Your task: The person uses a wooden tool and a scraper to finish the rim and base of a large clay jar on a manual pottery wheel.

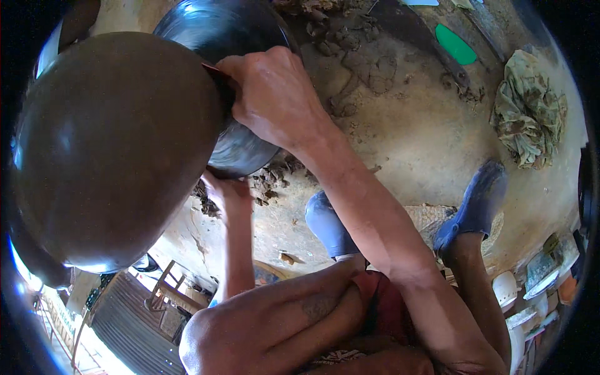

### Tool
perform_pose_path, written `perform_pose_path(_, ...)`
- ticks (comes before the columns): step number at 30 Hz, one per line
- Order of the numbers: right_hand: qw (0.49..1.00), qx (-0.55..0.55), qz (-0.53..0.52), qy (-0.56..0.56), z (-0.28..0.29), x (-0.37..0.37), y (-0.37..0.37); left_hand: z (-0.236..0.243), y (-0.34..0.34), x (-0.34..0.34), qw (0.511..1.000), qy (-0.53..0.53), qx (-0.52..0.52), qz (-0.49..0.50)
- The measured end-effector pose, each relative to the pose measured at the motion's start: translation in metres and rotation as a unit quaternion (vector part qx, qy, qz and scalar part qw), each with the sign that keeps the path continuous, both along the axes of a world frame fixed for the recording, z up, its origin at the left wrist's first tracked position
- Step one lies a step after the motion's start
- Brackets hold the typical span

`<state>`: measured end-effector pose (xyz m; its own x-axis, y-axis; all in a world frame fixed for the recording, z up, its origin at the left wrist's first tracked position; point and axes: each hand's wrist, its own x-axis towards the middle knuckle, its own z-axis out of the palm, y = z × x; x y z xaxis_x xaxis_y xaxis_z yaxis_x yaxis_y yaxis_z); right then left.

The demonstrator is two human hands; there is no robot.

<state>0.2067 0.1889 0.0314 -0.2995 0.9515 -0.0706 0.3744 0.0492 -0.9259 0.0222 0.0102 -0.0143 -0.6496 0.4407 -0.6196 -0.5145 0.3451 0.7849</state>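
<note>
A large, smooth, rounded brown clay pot [119, 137] fills the upper left. Beside and beneath it, a dark wheel disc [247, 147] shows circular streaks. My right hand [269, 94] is closed, its fingers around a thin dark flat tool [217, 71] whose edge meets the pot's right side. Most of that tool is hidden by the fingers and the pot. Lower down, my left hand [228, 192] is at the near edge of the disc, close to the pot's lower right side. Its fingers are mostly hidden and blurred there.
Clay scraps [265, 184] lie around the wheel on the floor. A green flat piece [455, 45] and a crumpled, stained cloth [530, 109] lie to the right. My feet in blue clogs [478, 200] rest on the floor. Containers [544, 272] stand at lower right.
</note>
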Motion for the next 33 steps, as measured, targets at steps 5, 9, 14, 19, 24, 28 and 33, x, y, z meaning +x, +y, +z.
perform_pose_path(5,0.998,0.002,0.028,0.055,0.000,-0.030,-0.018,0.061,-0.030,0.036,0.976,-0.130,-0.144,-0.098)
perform_pose_path(9,0.999,0.045,-0.015,0.026,0.011,0.017,-0.003,0.011,0.013,-0.078,0.990,-0.110,0.017,-0.083)
perform_pose_path(14,0.999,0.001,-0.014,0.051,0.016,-0.012,-0.017,-0.013,-0.025,-0.134,0.992,0.065,0.040,-0.097)
perform_pose_path(19,0.999,0.023,-0.039,0.023,0.000,-0.007,-0.021,0.004,-0.011,0.034,0.998,-0.062,0.009,-0.024)
perform_pose_path(24,1.000,-0.005,-0.003,0.022,0.006,-0.024,-0.019,0.052,-0.016,0.068,0.970,-0.183,-0.115,-0.109)
perform_pose_path(28,0.999,0.034,-0.030,0.006,0.007,-0.002,-0.012,0.010,0.012,-0.038,0.996,-0.085,0.022,-0.021)
perform_pose_path(33,0.998,0.017,-0.011,0.057,0.028,-0.041,-0.029,-0.005,-0.032,-0.173,0.968,0.159,-0.025,-0.191)
